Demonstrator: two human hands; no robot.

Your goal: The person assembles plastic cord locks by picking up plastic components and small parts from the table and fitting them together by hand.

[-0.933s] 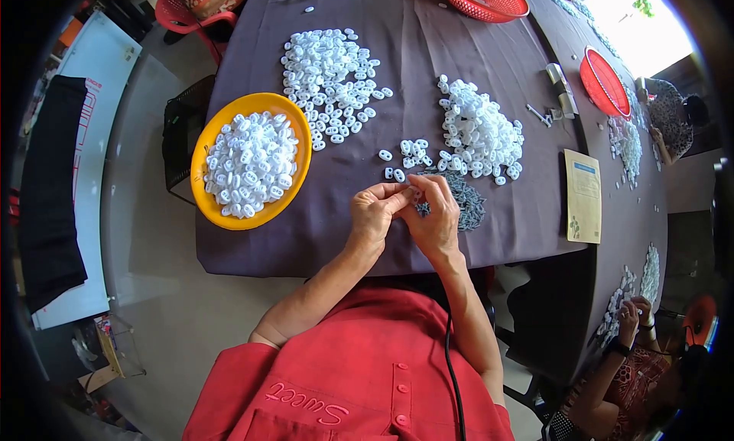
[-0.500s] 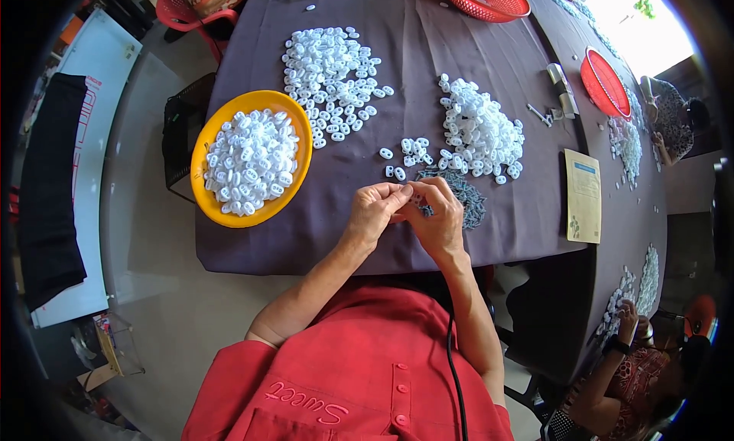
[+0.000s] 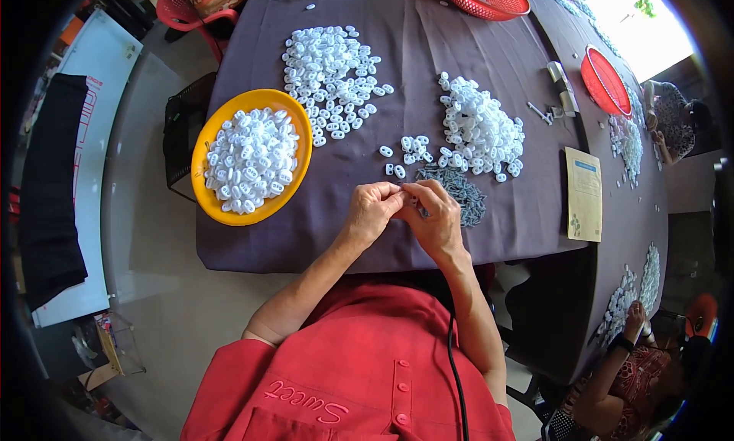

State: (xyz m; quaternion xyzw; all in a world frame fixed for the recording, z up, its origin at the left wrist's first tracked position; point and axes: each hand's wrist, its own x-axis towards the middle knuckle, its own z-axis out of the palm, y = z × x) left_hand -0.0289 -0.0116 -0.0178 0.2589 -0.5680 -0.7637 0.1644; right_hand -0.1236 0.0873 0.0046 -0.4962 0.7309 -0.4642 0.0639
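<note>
My left hand [image 3: 371, 213] and my right hand [image 3: 437, 221] meet over the near edge of the table, thumbs and fingertips pinched together. Whatever they pinch is small and mostly covered by the fingers. Right behind my right hand lies a heap of small grey screws [image 3: 464, 199]. Beyond it rises a pile of white oval plastic pieces with two holes [image 3: 483, 128]. Several loose white pieces [image 3: 415, 147] rest just past my fingertips. To the left, a yellow bowl [image 3: 260, 98] is heaped with white pieces, and another white pile [image 3: 325, 63] lies behind it.
A yellowish packet [image 3: 583, 196] lies at the right, with a white dispenser-like object [image 3: 562, 89] farther back. Red baskets [image 3: 489, 11] stand at the far side. A person's hand [image 3: 634, 319] works over white pieces at the lower right. A black cable [image 3: 456, 364] runs down my front.
My hands stay pinched together at nearly the same spot, with small shifts of the fingers. The person at the lower right has moved a hand slightly.
</note>
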